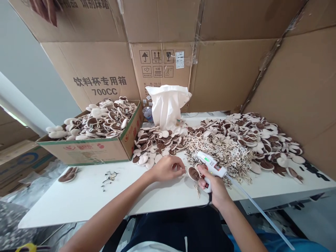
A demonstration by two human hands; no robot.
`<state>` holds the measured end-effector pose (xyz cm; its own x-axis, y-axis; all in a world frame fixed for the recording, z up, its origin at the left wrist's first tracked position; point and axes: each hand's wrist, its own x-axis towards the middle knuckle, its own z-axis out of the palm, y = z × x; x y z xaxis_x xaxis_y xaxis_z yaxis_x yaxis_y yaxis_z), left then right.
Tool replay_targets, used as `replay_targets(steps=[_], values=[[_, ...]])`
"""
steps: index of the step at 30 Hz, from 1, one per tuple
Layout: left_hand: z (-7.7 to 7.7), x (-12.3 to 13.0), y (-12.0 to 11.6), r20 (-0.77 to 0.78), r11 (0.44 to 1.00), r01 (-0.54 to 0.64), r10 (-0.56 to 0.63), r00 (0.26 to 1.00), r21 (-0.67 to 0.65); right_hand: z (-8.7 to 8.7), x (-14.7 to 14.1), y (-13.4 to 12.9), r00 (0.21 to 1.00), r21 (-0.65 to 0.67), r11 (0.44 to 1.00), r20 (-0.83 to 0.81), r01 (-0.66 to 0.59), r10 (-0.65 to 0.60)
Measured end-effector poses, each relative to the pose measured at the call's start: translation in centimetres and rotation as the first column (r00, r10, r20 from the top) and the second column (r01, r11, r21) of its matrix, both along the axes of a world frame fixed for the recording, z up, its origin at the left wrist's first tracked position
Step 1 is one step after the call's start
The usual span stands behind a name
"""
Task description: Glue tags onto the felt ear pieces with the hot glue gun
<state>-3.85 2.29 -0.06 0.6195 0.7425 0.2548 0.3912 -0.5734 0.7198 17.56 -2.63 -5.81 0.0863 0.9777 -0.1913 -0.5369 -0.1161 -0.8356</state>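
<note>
Cardboard walls [228,73] back the white counter [84,196]. The right hand [215,185], clamped around a glue gun [212,164], partly hides a brown-and-cream piece [193,174] between both hands; the left hand [167,168] is curled, whether pinching anything I cannot tell.

White tabletop [86,199]. At its left sits an open cardboard box [91,153]; nearer, one brown piece [68,174] and dark scraps [110,176]. Farther right, pale looped cords [232,157] (a tangled mound) lie between heaps of brown-and-cream pieces [265,136].
</note>
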Motion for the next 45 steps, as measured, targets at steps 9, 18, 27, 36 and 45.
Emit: replay_targets(steps=[9, 18, 27, 36, 45], values=[[-0.5, 0.0, -0.3, -0.204, 0.986, 0.104, -0.076, 0.976, 0.134, 0.4, 0.0, -0.1, 1.0, 0.006, 1.0, 0.002, 0.008, -0.008], [-0.6, -0.1, -0.3, -0.177, 0.991, 0.098, -0.08, 0.981, 0.092, 0.3, -0.1, 0.0, 1.0, -0.002, 1.0, -0.002, 0.013, -0.013], [0.0, 0.5, -0.4, 0.139, 0.985, 0.058, -0.036, 0.99, -0.161, 0.8, -0.3, -0.2, 0.998, -0.023, 0.999, 0.052, 0.033, -0.031], [-0.1, 0.6, -0.6, 0.408, 0.896, 0.178, 0.003, 0.913, -0.406, 0.5, -0.4, 0.0, 0.995, -0.029, 0.999, 0.095, 0.046, -0.043], [0.2, 0.9, -0.7, 0.437, 0.898, 0.178, 0.017, 0.899, -0.403, 1.2, -0.8, -0.2, 0.992, -0.017, 0.997, 0.103, 0.078, -0.076]])
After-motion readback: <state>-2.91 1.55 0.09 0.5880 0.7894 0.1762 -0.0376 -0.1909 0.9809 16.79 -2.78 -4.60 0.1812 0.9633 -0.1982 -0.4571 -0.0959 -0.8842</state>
